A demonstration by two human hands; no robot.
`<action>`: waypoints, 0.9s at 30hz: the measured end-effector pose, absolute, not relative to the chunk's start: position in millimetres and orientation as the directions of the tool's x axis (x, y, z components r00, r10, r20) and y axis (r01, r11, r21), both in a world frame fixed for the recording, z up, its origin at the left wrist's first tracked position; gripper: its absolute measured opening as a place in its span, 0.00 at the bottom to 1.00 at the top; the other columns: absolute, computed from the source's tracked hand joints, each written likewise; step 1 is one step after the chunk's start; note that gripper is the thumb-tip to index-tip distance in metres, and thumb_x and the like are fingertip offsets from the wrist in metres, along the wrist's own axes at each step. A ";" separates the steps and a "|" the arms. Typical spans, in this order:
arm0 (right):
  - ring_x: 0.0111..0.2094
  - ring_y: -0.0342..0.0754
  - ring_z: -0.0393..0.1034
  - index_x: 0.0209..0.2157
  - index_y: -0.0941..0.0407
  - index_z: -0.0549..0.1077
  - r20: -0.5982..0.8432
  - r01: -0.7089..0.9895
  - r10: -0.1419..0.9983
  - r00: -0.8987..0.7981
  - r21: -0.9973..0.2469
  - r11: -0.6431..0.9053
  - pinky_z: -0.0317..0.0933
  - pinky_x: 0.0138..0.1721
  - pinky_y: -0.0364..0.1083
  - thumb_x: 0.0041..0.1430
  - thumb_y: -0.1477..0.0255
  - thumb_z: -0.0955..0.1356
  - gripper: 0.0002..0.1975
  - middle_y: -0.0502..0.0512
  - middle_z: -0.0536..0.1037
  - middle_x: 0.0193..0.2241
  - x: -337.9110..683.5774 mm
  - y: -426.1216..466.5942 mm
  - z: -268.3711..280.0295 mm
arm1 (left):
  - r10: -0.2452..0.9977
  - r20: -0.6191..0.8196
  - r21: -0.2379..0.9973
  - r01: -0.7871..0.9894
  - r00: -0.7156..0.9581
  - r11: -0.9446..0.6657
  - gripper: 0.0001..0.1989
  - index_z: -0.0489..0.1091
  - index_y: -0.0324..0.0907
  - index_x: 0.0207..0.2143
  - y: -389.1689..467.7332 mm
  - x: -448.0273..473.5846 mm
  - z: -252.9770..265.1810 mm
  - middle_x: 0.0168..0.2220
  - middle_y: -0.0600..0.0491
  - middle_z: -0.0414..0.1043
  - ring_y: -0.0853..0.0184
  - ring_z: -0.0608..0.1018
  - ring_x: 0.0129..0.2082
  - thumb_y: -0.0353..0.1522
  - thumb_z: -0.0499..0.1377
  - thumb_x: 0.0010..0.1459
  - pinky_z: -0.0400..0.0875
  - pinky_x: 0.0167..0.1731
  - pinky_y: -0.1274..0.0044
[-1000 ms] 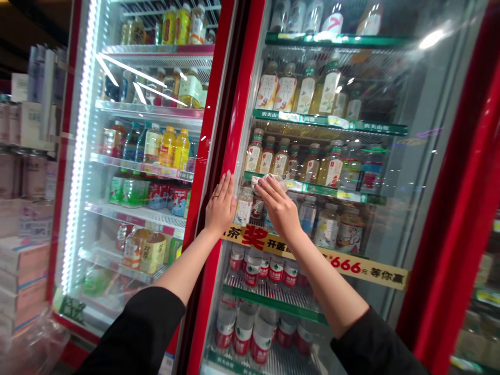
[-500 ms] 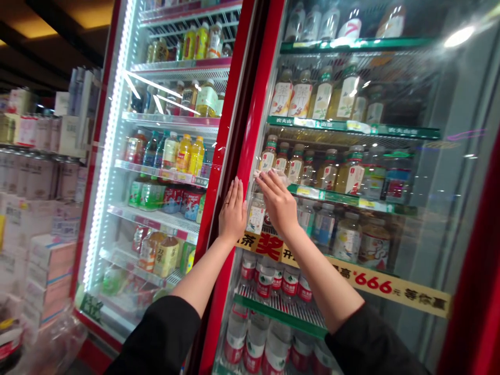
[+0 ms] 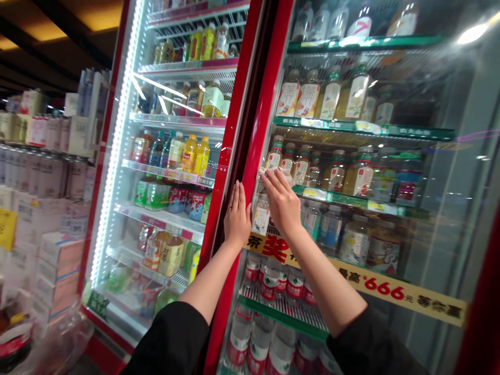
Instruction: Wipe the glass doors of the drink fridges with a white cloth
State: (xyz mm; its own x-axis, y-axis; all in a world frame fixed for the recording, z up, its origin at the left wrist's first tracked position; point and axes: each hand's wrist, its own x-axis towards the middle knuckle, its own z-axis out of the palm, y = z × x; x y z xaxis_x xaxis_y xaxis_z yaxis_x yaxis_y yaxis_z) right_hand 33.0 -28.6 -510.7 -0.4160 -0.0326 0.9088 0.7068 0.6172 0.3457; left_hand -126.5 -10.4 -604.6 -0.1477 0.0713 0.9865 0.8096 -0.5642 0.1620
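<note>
My left hand (image 3: 237,216) rests flat against the red door frame (image 3: 255,151) of the right-hand drinks fridge, fingers together and stretched upward. Beside it, my right hand (image 3: 283,203) presses a pale, crumpled cloth (image 3: 288,178) to the glass door (image 3: 422,94), close to the frame's edge. The cloth shows above and around the fingertips; the rest is hidden under the hand. Behind the glass stand bottled drinks (image 3: 363,174) on green-edged shelves. A yellow printed strip (image 3: 433,304) runs across the door below my hands, partly covered by my right forearm.
To the left stands a second lit fridge with a red frame (image 3: 230,140) and shelves of bottles (image 3: 195,156). Further left are stacked boxes (image 3: 58,260) and packaged goods (image 3: 47,130). Clear plastic wrapping (image 3: 64,333) lies at the lower left.
The whole view has shifted slightly, so the fridges and hands appear a little further right. Both hands keep nearly the same places on the door; the cloth stays under my right hand.
</note>
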 end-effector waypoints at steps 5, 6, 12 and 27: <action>0.79 0.56 0.59 0.73 0.53 0.72 0.865 0.629 -0.029 -0.501 0.388 0.674 0.65 0.77 0.61 0.77 0.82 0.61 0.30 0.57 0.72 0.74 -1.7 -27.0 -513.8 | 0.040 0.979 0.188 0.812 -0.199 -0.553 0.38 0.36 0.51 0.85 -5.4 -126.5 -607.0 0.83 0.44 0.51 0.57 0.57 0.82 0.37 0.49 0.82 0.63 0.79 0.62; 0.79 0.55 0.59 0.73 0.53 0.72 0.842 0.609 -0.028 -0.539 0.412 0.678 0.65 0.78 0.60 0.76 0.83 0.61 0.30 0.57 0.72 0.74 1.5 -28.7 -518.7 | 0.046 0.978 0.195 0.812 -0.204 -0.551 0.37 0.36 0.49 0.85 -4.3 -126.7 -608.3 0.83 0.42 0.52 0.56 0.58 0.82 0.37 0.49 0.82 0.63 0.79 0.62; 0.78 0.55 0.62 0.71 0.57 0.75 0.755 0.566 -0.020 -0.656 0.510 0.648 0.66 0.77 0.58 0.77 0.82 0.61 0.27 0.60 0.74 0.73 32.4 -38.5 -525.3 | 0.103 0.974 0.225 0.791 -0.203 -0.568 0.39 0.32 0.51 0.85 -4.6 -126.7 -623.8 0.82 0.44 0.53 0.57 0.60 0.81 0.35 0.49 0.81 0.67 0.77 0.63; 0.77 0.56 0.64 0.72 0.53 0.74 0.732 0.522 -0.039 -0.681 0.521 0.676 0.65 0.78 0.58 0.77 0.80 0.65 0.26 0.59 0.76 0.72 3.3 -38.1 -523.0 | 0.149 0.953 0.300 0.775 -0.263 -0.556 0.42 0.31 0.53 0.85 -5.0 -126.0 -646.6 0.80 0.43 0.59 0.49 0.68 0.77 0.41 0.52 0.80 0.75 0.73 0.53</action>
State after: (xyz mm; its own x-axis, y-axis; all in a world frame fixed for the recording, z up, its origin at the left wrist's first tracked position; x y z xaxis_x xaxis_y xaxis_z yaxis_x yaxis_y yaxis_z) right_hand 3.3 -38.1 -523.0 -0.6805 -0.0391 0.7317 0.5215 0.6756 0.5211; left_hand -126.0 -5.0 -646.6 -0.2626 0.1487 0.9534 0.7747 -0.5565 0.3002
